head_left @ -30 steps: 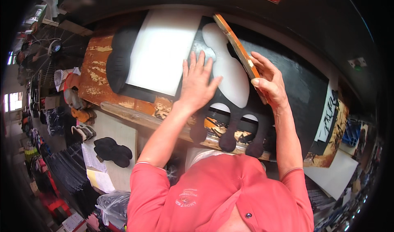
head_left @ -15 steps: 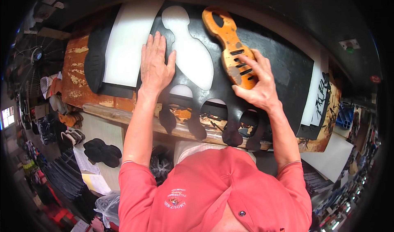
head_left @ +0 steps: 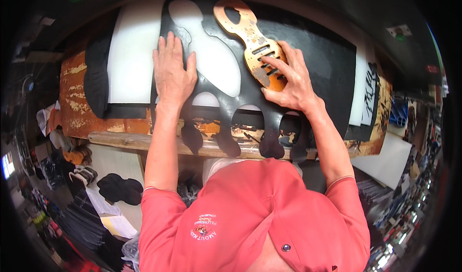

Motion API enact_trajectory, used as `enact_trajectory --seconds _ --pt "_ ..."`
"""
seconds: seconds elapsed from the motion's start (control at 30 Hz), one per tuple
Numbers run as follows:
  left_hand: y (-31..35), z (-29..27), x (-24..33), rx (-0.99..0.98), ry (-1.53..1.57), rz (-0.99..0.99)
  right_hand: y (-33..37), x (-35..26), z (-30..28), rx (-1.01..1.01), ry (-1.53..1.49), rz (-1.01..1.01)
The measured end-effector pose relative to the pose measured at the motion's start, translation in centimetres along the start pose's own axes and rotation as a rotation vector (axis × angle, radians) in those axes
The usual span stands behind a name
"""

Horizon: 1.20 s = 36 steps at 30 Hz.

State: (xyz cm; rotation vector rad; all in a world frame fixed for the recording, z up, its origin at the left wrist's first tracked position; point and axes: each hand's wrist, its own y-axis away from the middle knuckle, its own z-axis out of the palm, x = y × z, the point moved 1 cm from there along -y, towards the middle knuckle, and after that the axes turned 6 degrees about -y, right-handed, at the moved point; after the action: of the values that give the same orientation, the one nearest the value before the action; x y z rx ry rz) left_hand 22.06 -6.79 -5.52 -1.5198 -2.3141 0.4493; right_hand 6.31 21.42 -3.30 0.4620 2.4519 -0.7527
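My right hand grips the near, wide end of an orange sole-shaped cutting die. Its thumb presses the near edge and its fingers reach over the slotted top. The die, with a large hole at its far end, lies on a black rubber-like sheet. Just left of the die, a sole-shaped cutout in that sheet shows white beneath. My left hand lies flat, fingers stretched, at the sheet's left part beside the cutout. Along the near edge, narrow black strips hang between further cutouts.
White sheets lie under the black one, with black sole-like pieces on the left. A wooden bar runs along the worn bench's front edge. Black scraps lie at right. Black sole pieces rest on a lower surface at left.
The view has shifted, moving the bench left and up in the picture. The die's near end is slightly closer to the large cutout. My left hand stays flat on the sheet.
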Motion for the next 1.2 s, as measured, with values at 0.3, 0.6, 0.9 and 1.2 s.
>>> enact_trajectory --seconds 0.3,0.6,0.9,1.2 --pt "-0.3 -0.9 0.0 0.06 0.17 -0.035 0.3 0.0 -1.0 -0.015 -0.013 -0.016" --pt "14.1 -7.4 10.6 -0.137 0.829 -0.05 6.1 1.0 -0.6 0.289 0.028 0.013" --pt "16.8 -4.3 14.4 0.11 0.356 0.276 7.0 -1.1 -0.3 0.425 0.266 0.157" --pt "16.8 -3.3 13.8 0.156 0.343 0.26 17.1 -0.2 -17.4 1.145 0.178 0.182"
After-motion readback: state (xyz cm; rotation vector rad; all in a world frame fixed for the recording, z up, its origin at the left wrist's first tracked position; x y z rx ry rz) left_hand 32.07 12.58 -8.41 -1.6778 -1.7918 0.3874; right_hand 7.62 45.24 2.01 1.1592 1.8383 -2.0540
